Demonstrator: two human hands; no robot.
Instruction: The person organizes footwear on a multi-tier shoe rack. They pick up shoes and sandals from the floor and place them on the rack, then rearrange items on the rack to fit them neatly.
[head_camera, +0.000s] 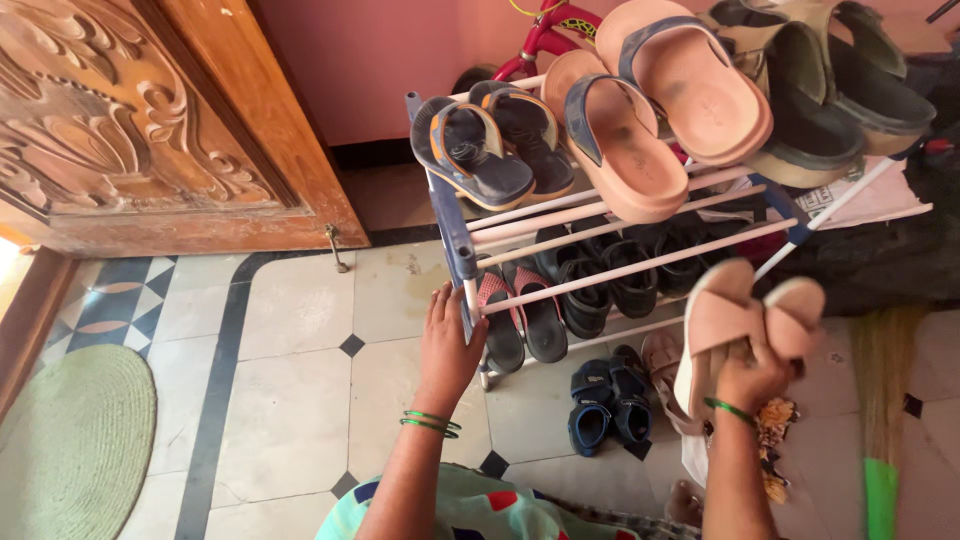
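Observation:
My right hand (752, 375) grips a pair of pale pink crossed-strap sandals (745, 315), held up in front of the shoe rack's lower right side. My left hand (447, 345) rests against the rack's blue-and-white left post (458, 250), fingers spread on it. The shoe rack (640, 265) has white rods; its top tier carries dark blue flip-flops (490, 145), peach slides (650, 110) and olive slides (830, 90). Black shoes (620, 275) and red-strapped sandals (520, 315) sit on lower tiers. Green bangles circle both wrists.
Small blue sandals (605, 405) lie on the tiled floor under the rack. A carved wooden door (150, 120) stands at left, a green round mat (70, 440) at lower left. A broom with green handle (882, 400) lies at right; a red bicycle (545, 35) is behind the rack.

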